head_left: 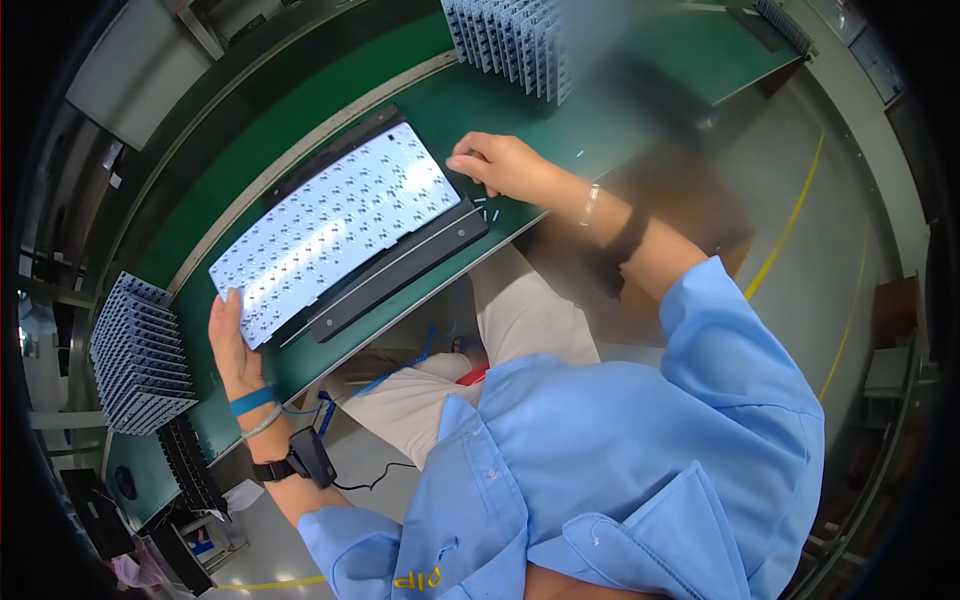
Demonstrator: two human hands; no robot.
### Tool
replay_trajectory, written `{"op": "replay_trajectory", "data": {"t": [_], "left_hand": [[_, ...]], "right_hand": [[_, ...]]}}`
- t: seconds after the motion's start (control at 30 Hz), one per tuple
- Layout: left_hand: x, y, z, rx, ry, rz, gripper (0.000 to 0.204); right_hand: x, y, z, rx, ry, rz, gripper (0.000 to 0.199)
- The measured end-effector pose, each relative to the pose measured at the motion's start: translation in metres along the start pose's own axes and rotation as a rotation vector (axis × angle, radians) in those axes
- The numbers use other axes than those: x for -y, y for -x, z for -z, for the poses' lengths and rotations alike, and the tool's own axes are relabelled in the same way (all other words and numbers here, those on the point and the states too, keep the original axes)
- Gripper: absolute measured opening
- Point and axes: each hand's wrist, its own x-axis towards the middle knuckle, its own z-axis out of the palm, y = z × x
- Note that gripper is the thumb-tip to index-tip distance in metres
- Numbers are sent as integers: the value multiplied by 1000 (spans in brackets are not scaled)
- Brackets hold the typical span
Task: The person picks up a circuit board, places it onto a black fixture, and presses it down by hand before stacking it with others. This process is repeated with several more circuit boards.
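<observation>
A long white circuit board (pixel 335 230) dotted with rows of small dark parts lies slanted on a black fixture (pixel 400 268) with raised side bars. My left hand (pixel 232 335) grips the board's lower left corner, thumb on top and fingers at the edge. Just beyond the board's right end, my right hand (pixel 505 167) hovers over the bench, its fingers curled and fingertips pinched together. Whatever is in that pinch, if anything, is too small to make out. Several small pale slips (pixel 488 213) lie on the green bench below this hand.
Upright stacks of similar boards stand in a rack at the left (pixel 145 355) and another at the back (pixel 510 45). The green bench (pixel 640 110) extends to the far right. A brown box-like shape (pixel 670 190), blurred, stands beside my right forearm. Below my left wrist hangs a black cable (pixel 375 482).
</observation>
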Motion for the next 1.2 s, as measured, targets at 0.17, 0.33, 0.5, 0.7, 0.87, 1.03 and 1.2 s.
{"op": "replay_trajectory", "data": {"t": [0.17, 0.33, 0.5, 0.7, 0.87, 1.03, 1.2], "left_hand": [[-17, 29, -2, -148, 201, -120, 35], [0, 63, 14, -422, 105, -311, 37], [3, 76, 24, -480, 317, -236, 38], [3, 69, 26, -443, 135, -305, 45], [-20, 73, -10, -464, 204, -256, 47], [-23, 93, -9, -525, -175, -433, 42], [-47, 87, -46, -282, 153, -341, 34]], "right_hand": [[-23, 20, 6, 151, 215, 247, 21], [-22, 14, 10, 319, 115, 136, 19], [-7, 21, 55, 143, -269, 54, 16], [9, 122, 176, -321, 219, 356, 15], [22, 254, 268, -588, 46, -123, 15], [10, 336, 308, -571, 470, -202, 17], [2, 306, 271, -578, 692, -399, 21]]}}
